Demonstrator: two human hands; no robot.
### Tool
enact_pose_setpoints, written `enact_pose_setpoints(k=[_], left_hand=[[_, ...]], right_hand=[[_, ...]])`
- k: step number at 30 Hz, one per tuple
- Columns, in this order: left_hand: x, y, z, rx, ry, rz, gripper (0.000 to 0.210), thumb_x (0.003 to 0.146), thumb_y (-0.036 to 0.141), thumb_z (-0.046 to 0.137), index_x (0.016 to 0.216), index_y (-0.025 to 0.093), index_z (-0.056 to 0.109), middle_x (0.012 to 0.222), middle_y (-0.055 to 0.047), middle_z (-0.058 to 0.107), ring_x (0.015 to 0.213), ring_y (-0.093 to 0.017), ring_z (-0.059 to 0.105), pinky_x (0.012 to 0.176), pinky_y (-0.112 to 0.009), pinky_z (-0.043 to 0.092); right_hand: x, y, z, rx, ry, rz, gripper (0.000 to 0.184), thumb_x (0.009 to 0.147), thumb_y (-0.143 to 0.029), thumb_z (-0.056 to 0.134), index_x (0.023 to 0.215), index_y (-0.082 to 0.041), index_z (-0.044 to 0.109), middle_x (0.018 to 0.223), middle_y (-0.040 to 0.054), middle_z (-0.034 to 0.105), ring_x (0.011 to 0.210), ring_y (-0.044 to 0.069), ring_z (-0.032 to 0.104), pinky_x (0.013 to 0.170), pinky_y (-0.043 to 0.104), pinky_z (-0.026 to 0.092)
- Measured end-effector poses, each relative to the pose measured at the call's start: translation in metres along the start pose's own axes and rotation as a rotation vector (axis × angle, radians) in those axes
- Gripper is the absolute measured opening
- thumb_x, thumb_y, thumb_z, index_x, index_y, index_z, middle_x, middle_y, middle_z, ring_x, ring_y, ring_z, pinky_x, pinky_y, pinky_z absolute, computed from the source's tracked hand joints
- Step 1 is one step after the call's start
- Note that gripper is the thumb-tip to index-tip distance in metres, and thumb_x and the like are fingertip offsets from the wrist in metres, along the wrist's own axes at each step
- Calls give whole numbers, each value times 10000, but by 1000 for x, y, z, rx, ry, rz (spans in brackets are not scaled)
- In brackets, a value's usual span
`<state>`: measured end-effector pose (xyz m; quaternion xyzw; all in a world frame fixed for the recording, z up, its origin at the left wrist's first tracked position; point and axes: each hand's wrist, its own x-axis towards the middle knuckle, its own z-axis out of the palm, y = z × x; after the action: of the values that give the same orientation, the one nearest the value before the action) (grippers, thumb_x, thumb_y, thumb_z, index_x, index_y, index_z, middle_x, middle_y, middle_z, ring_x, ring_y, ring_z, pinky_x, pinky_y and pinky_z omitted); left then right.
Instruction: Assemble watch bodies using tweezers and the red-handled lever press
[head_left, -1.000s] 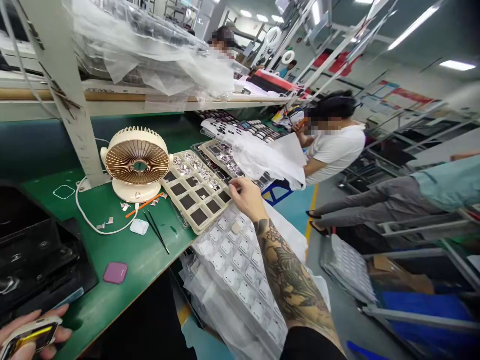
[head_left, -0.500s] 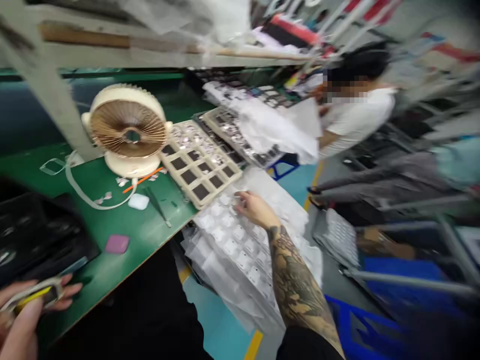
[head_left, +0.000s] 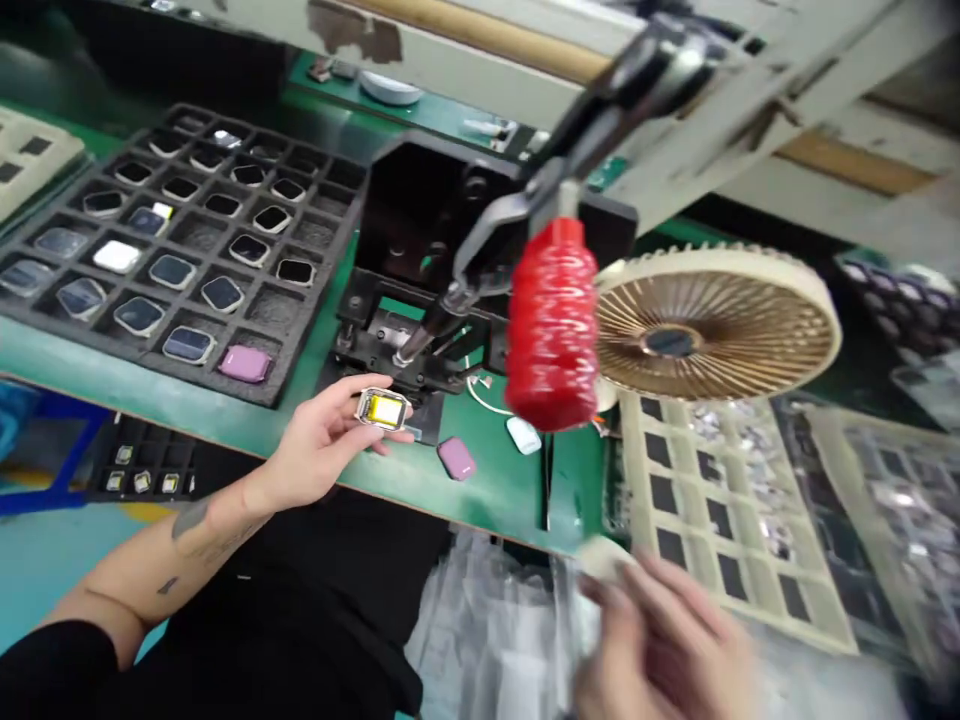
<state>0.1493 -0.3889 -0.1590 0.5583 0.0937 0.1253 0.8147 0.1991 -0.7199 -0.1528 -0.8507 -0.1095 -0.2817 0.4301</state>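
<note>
My left hand (head_left: 319, 440) pinches a small silver-rimmed smartwatch case (head_left: 382, 409) with a yellow and white part inside, just in front of a black press (head_left: 405, 260). At the lower right my right hand (head_left: 667, 640), smeared by motion, grips a pale flat piece (head_left: 604, 560) with rounded corners; its details are too blurred to make out. On the green table between the hands lie a purple cover (head_left: 456, 458) and a white cover (head_left: 523, 435). A pair of dark tweezers (head_left: 547, 485) lies to their right.
The press's red-wrapped handle (head_left: 553, 325) juts up in front of a cream fan (head_left: 712, 325). To the left, a dark foam tray (head_left: 281, 335) holds several watch cases and a purple cover. A beige compartment tray (head_left: 810, 615) stands right, with plastic sheeting (head_left: 487, 620) below the table edge.
My view has swung left to the press. My right hand has come away from the clear tray of white pieces, with a pale piece in its fingers. The left still holds the watch case.
</note>
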Motion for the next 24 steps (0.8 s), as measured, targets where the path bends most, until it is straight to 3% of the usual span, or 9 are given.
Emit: enact_pose_setpoints(k=[2,3,5,8,12,17,21,24], left_hand=[[0,0,-1,-10,-22,-15,475,1053,279,823,1493,170,679,1245,-152,880,1055,-312,907,820,-334,736],[0,1,-3,2,-31,-22,481,1048,266,825,1497,173,681,1225,-140,884,1034,-295,907,813,-321,734],[0,4,-6,42,-49,-29,478,1047,241,811,1505,184,687,1222,-125,888,1020,-267,901,826,-311,734],[-1,7,-12,70,-46,-14,467,1048,207,781,1506,189,690,1218,-111,889,1033,-253,890,869,-318,738],[-4,6,-17,107,-23,5,460,1073,231,754,1527,196,688,1205,-100,882,1016,-242,881,906,-332,737],[-5,9,-20,141,-67,54,499,1066,234,764,1559,206,694,1287,-119,866,1068,-261,871,961,-364,734],[-5,12,-21,76,-22,12,311,1130,322,716,1419,226,780,1108,-65,877,883,-196,849,852,-304,730],[-6,12,-22,81,-52,26,285,1136,283,710,1410,251,785,1215,-60,878,933,-179,859,907,-286,721]], right_hand=[[-5,-44,56,228,-267,-60,343,996,-273,831,1310,-410,851,1341,130,784,1127,403,800,848,687,701],[-4,-60,79,322,-341,-96,355,1006,-215,809,1315,-384,848,1357,124,784,1130,375,811,852,628,728],[2,-81,115,429,-417,-189,416,1014,-140,775,1368,-355,823,1369,116,790,1157,339,822,891,553,748],[16,-92,144,457,-435,-307,442,1021,-106,752,1389,-345,806,1348,101,809,1192,325,813,981,561,733],[22,-92,158,434,-548,-350,404,1043,-139,745,1381,-353,800,1329,85,819,1232,335,762,1055,624,673],[17,-92,158,414,-583,-371,489,1039,-90,729,1423,-389,779,1390,67,803,1289,328,725,1095,627,644],[10,-90,155,467,-572,-250,499,1046,-165,752,1504,-361,728,1480,113,731,1340,345,723,1082,590,666],[9,-85,154,502,-535,-128,399,1097,-278,695,1493,-317,716,1388,134,720,1195,312,754,945,505,703]])
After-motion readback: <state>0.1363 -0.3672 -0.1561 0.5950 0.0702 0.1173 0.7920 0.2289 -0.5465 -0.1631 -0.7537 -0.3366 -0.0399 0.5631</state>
